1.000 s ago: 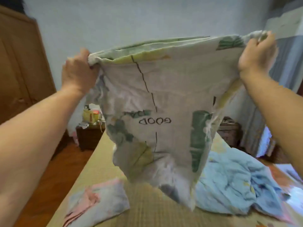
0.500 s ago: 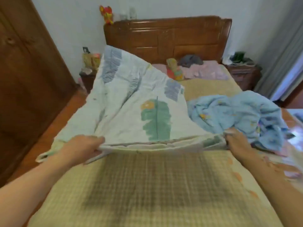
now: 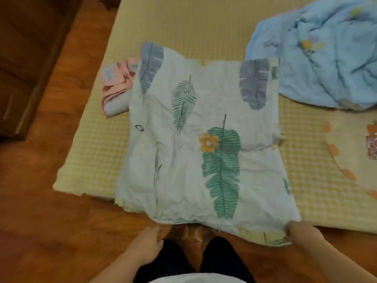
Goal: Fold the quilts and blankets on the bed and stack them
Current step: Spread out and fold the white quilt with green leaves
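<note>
Lying mid-frame on the yellow checked bed sheet point(image 3: 98, 152): soft, puffy white leaf-print quilt point(image 3: 200, 144), folded roughly square, near edge overhanging. Right hand point(image 3: 299, 231) pinching its lower-right corner; left hand point(image 3: 146, 242) off the cloth, fingers relaxed. Likely to slide floorward, unsupported. Upper right: crumpled light-blue blanket point(image 3: 326, 58). Upper left, partly under: folded pink-and-grey cloth point(image 3: 115, 88).

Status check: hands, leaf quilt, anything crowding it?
Right hand pinches leaf quilt near corner; left hand off it, open. Quilt flat on bed, overhanging edge. Pink blanket partly under it; blue quilt unfolded alongside.
</note>
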Motion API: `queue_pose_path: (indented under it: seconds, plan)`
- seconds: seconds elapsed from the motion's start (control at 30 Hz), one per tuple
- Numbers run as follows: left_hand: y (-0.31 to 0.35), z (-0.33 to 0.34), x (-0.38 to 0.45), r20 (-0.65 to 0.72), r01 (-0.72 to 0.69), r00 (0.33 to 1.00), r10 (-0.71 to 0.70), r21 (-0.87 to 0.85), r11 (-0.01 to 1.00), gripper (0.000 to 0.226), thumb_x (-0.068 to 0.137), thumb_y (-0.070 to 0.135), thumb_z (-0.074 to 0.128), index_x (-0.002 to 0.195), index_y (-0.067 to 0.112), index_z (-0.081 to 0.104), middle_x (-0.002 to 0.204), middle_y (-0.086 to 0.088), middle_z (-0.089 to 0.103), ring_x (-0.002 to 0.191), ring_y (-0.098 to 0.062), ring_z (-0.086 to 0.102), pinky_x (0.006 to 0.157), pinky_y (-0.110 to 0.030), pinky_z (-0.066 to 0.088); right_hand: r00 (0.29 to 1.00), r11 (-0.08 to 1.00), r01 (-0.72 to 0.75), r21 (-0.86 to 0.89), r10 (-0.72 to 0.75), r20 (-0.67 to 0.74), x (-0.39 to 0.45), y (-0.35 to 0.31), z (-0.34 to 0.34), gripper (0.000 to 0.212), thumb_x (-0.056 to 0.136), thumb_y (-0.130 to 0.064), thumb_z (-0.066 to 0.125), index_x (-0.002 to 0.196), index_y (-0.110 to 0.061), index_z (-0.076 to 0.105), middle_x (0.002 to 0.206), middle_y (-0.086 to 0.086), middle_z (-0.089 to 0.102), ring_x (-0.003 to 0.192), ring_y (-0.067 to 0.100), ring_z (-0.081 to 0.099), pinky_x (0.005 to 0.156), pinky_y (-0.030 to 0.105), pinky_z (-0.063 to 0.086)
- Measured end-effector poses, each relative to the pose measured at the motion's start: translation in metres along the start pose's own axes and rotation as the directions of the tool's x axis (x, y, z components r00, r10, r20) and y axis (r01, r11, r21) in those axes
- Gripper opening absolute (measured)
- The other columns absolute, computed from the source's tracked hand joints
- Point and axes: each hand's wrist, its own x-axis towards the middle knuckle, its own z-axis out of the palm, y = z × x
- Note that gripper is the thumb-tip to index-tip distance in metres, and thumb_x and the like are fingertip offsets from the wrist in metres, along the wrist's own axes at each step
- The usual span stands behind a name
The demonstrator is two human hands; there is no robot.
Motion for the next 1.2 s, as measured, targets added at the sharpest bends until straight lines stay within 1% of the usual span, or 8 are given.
queue_pose_path:
  seconds: [0.17, 0.27, 0.37, 0.47, 0.67, 0.87, 1.03, 1.2]
  plan:
    - [-0.076, -0.031, 0.019, -0.051, 0.3, 0.943, -0.328, -0.291, 0.908, 0.055, 0.104, 0.032, 0.05, 0.153, 0.013, 0.036, 0.15, -0.007, 0.048, 0.12, -0.02, 0.056, 0.084, -0.023, 0.049, 1.0, 0.991, 0.008, -0.137, -0.006, 0.01, 0.018, -0.085, -0.003, 0.043, 0.09, -0.021, 0.041, 0.131, -0.03, 0.053, 0.132, 0.001, 0.056, 0.124, 0.025, 0.048, 0.099, 0.039, 0.04]
    - [-0.121, -0.057, 0.047, -0.05, 0.386, 0.882, -0.469, -0.497, 0.778, 0.071, 0.101, 0.038, 0.056, 0.158, 0.008, 0.026, 0.156, -0.014, 0.041, 0.135, -0.034, 0.049, 0.108, -0.04, 0.045, 0.992, 0.982, 0.124, 0.145, -0.121, -0.033, 0.027, -0.154, -0.005, 0.013, 0.097, -0.023, 0.048, 0.104, -0.024, 0.059, 0.119, 0.006, 0.066, 0.113, 0.027, 0.06, 0.084, 0.028, 0.044]
    - [-0.144, -0.075, 0.087, -0.019, 0.317, 0.847, -0.531, -0.783, 0.534, 0.085, 0.094, 0.04, 0.067, 0.158, 0.004, 0.022, 0.161, -0.014, 0.031, 0.145, -0.034, 0.035, 0.114, -0.041, 0.033, 0.972, 0.868, 0.221, 0.444, -0.159, -0.174, 0.026, -0.213, 0.005, 0.026, 0.095, -0.014, 0.056, 0.075, -0.031, 0.059, 0.086, -0.005, 0.066, 0.093, 0.023, 0.065, 0.074, 0.028, 0.04]
    - [-0.166, -0.076, 0.122, 0.035, 0.189, 0.901, -0.432, -0.929, 0.32, 0.085, 0.081, 0.049, 0.078, 0.149, 0.013, 0.041, 0.15, -0.004, 0.049, 0.134, -0.028, 0.049, 0.108, -0.041, 0.039, 0.97, 0.798, 0.228, 0.558, -0.137, -0.199, 0.007, -0.263, 0.025, 0.023, 0.091, -0.014, 0.059, 0.078, -0.032, 0.064, 0.081, -0.011, 0.067, 0.084, 0.015, 0.065, 0.079, 0.034, 0.05]
    - [-0.17, -0.068, 0.091, -0.165, -0.039, 0.942, -0.293, -0.919, 0.393, 0.005, 0.095, 0.019, 0.063, 0.097, 0.017, 0.068, 0.097, 0.002, 0.069, 0.086, -0.017, 0.062, 0.068, -0.026, 0.045, 0.948, 0.694, 0.307, 0.652, -0.158, -0.278, -0.056, -0.371, 0.051, 0.023, 0.095, -0.012, 0.056, 0.083, -0.03, 0.065, 0.083, -0.007, 0.07, 0.075, 0.006, 0.065, 0.07, 0.019, 0.05]
    - [-0.155, -0.088, -0.01, -0.437, -0.387, 0.893, -0.108, -0.867, 0.314, 0.003, 0.095, 0.017, 0.068, 0.095, 0.018, 0.071, 0.085, -0.001, 0.077, 0.077, -0.016, 0.073, 0.065, -0.03, 0.058, 0.641, 0.594, 0.732, 0.333, -0.435, -0.632, -0.133, -0.484, 0.028, 0.061, 0.091, -0.034, 0.061, 0.147, -0.023, 0.038, 0.141, -0.017, 0.037, 0.131, 0.0, 0.033, 0.111, 0.018, 0.025]
    - [-0.161, -0.098, -0.012, -0.263, -0.259, 0.964, 0.03, -0.961, -0.094, 0.024, 0.096, 0.004, 0.064, 0.118, 0.006, 0.057, 0.112, -0.014, 0.075, 0.106, -0.03, 0.071, 0.092, -0.045, 0.055, 0.713, 0.633, 0.661, 0.403, -0.36, -0.602, -0.122, -0.519, 0.001, 0.043, 0.096, -0.031, 0.059, 0.138, -0.022, 0.056, 0.133, -0.008, 0.059, 0.121, 0.011, 0.055, 0.101, 0.022, 0.04]
    - [-0.178, -0.083, -0.017, -0.208, -0.207, 0.978, -0.007, -0.968, -0.141, 0.044, 0.089, -0.017, 0.061, 0.121, 0.012, 0.051, 0.109, -0.015, 0.074, 0.094, -0.027, 0.073, 0.075, -0.038, 0.06, 0.788, 0.557, 0.583, 0.591, -0.21, -0.579, -0.106, -0.509, -0.014, 0.018, 0.097, -0.019, 0.056, 0.099, -0.025, 0.073, 0.084, -0.016, 0.068, 0.08, 0.003, 0.061, 0.066, 0.014, 0.041]
